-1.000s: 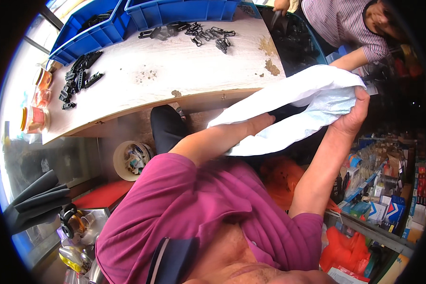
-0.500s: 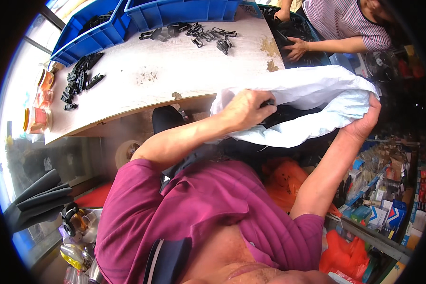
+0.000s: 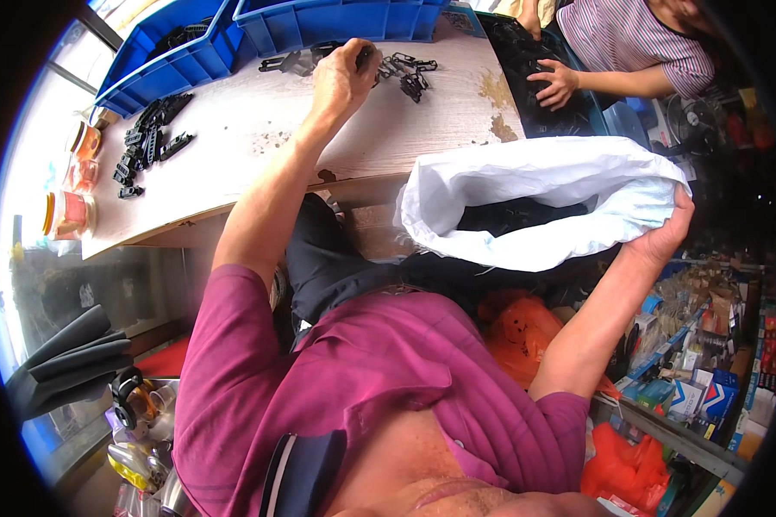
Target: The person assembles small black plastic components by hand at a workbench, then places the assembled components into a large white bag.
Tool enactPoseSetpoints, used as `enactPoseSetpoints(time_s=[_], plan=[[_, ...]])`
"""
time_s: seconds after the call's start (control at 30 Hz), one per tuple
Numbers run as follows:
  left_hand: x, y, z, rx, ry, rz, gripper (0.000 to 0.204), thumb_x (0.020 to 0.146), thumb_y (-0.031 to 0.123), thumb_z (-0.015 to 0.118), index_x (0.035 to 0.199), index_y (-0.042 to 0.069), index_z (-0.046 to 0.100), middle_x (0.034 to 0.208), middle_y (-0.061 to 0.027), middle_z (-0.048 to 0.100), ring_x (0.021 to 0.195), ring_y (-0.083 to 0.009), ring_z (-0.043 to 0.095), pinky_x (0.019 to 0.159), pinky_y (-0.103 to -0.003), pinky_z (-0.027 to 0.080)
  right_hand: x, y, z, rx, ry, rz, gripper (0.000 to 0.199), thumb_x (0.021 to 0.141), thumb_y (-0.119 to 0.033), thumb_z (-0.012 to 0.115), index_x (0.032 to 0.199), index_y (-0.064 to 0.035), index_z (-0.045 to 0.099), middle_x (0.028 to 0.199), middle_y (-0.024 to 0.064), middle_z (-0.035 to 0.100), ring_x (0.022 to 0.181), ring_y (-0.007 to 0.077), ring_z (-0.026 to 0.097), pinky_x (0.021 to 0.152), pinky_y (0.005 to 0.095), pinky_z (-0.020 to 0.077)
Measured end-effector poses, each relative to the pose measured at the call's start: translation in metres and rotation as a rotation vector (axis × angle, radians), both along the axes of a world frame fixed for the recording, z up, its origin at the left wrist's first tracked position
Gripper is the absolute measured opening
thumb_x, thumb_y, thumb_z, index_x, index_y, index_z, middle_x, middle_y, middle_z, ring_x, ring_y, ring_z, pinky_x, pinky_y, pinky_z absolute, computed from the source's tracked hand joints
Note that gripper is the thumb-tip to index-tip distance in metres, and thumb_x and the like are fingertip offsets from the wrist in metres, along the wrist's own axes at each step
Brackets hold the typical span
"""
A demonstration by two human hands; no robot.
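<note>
A white woven sack [image 3: 535,207] hangs open just off the near edge of the wooden table [image 3: 259,146], its mouth spread wide and dark parts showing inside. The right hand [image 3: 664,237] grips the sack's rim at its far right end, fingers curled over the cloth and holding the mouth up. The left hand [image 3: 341,77] is stretched out across the table, closed over a few small black plastic parts [image 3: 401,73] from the heap that lies at the far side of the tabletop (what exactly sits inside the fist cannot be made out). The forearm crosses the table from the near edge to that heap.

A second group of black pieces [image 3: 151,138] lies at the left end of the table, well apart from the first. Blue plastic bins [image 3: 319,21] stand along the far edge, touching one another. Beyond the table's right end another person in a striped shirt [image 3: 634,43] rests a hand [image 3: 552,82] in a dark tray [image 3: 535,103] of black parts. Orange-lidded jars [image 3: 69,211] stand beside the left end of the table. An orange plastic bag [image 3: 526,332] lies below the sack, near the wearer's magenta shirt [image 3: 345,388], and shelves of small boxes [image 3: 698,379] fill the lower right.
</note>
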State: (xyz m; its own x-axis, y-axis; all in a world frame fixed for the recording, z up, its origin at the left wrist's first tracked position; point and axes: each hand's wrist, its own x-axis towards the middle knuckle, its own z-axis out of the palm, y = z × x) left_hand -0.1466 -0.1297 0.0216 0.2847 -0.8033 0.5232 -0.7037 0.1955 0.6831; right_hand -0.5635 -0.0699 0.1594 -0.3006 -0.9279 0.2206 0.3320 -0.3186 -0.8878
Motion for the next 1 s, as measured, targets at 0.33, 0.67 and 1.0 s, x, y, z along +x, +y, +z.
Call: enactPoseSetpoints(time_s=[0.33,0.67,1.0], plan=[[0.017,-0.007,-0.020,-0.176,-0.236,0.200,0.026,0.092,0.034,0.060,0.107,0.014,0.069,0.102,-0.0118,0.067,0.092,-0.0330,0.062,0.083,-0.040,0.049,-0.032,0.004,-0.003,0.038,0.016,-0.089,0.042,0.088,-0.032,0.051,0.112,0.0009,0.061,0.110,0.0139,0.065,0.106,0.0290,0.060,0.094,0.0427,0.0459],[0.023,0.058,-0.004,0.142,1.265,-0.222,0.022,0.089,0.020,0.068,0.104,0.003,0.065,0.069,-0.0001,0.056,0.054,-0.0067,0.050,0.043,-0.018,0.033,-0.086,0.017,-0.017,0.135,0.053,-0.252,0.055,0.087,-0.036,0.048,0.123,0.0045,0.055,0.124,0.0187,0.060,0.116,0.0342,0.057,0.100,0.0468,0.0432],[0.042,0.073,-0.029,0.201,1.514,-0.535,0.036,0.094,0.029,0.051,0.117,0.001,0.056,0.080,-0.0040,0.057,0.060,-0.0105,0.048,0.045,-0.019,0.034,-0.159,0.029,-0.150,0.425,0.023,-0.321,0.054,0.085,-0.034,0.047,0.124,0.0028,0.055,0.124,0.0185,0.060,0.115,0.0343,0.057,0.099,0.0474,0.0451]])
